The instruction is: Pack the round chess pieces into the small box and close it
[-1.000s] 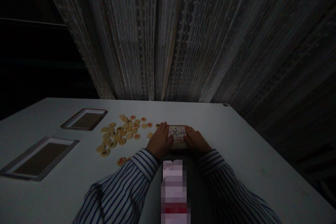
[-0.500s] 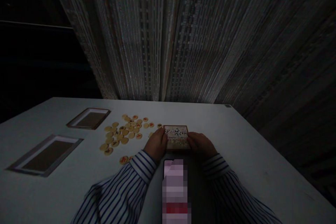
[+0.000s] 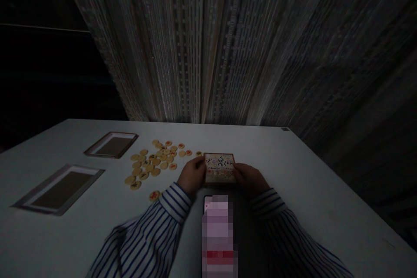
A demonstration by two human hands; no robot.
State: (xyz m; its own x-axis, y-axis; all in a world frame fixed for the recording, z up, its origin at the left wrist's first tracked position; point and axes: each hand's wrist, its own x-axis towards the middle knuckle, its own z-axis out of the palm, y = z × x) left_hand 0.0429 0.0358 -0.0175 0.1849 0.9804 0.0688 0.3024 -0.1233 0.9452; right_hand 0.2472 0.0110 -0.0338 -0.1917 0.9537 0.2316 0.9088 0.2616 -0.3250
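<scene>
A small Chinese chess box (image 3: 220,171), with a printed lid reading "Chinese chess", is between my two hands in front of me. My left hand (image 3: 192,176) grips its left edge, fingers curled against the side. On the opposite edge my right hand (image 3: 250,178) holds it, with the thumb or a finger over the right rim. Round wooden chess pieces (image 3: 156,161) with red or dark characters lie scattered to the left of the box. One red-marked piece (image 3: 154,195) is close to my left cuff.
Two open shallow trays sit at the left of the white table (image 3: 309,208): a nearer tray (image 3: 96,176) and a farther tray (image 3: 87,151). A lit phone (image 3: 218,230), its screen blurred, is just in front of me. Behind the table hangs a striped curtain (image 3: 202,52).
The view has shifted slightly. Both hands still hold the box in nearly the same spot, and its lid print is now sharper. The left fingers have shifted a little on the edge.
</scene>
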